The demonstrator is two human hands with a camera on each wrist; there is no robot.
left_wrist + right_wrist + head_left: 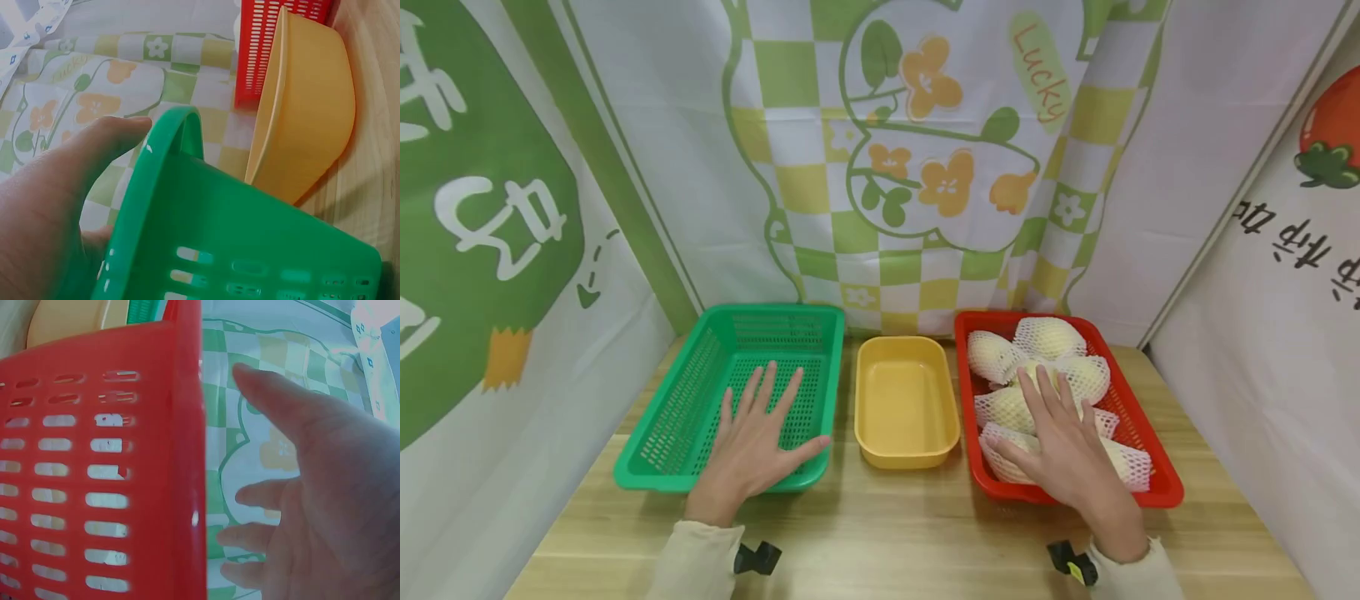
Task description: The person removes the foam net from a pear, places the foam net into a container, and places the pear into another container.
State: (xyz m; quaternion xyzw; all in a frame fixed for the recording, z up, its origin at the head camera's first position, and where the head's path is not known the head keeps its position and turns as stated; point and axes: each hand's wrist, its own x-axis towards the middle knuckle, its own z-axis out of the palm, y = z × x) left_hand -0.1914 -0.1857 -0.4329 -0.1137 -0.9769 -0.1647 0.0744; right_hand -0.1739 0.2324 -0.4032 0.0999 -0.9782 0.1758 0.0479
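A table (887, 533), apparently wooden, bears a green basket (831, 367), yellow tub (906, 408) and red basket (967, 392).

A checkered cloth (901, 271) with orange flowers (929, 79) hung behind the wooden bench (910, 533); a red fruit print (1333, 125) marked the right-hand sheet (1255, 350).

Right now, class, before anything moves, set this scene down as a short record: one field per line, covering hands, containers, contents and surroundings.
Left hand: fingers spread above the green basket
Right hand: fingers spread above the red basket
Held: nothing in either hand
Red basket contents: several pale items in white foam nets
Between the baskets: yellow tray
Surface: wood-grain table
Backdrop: checked cloth with orange flowers and the word "Lucky"
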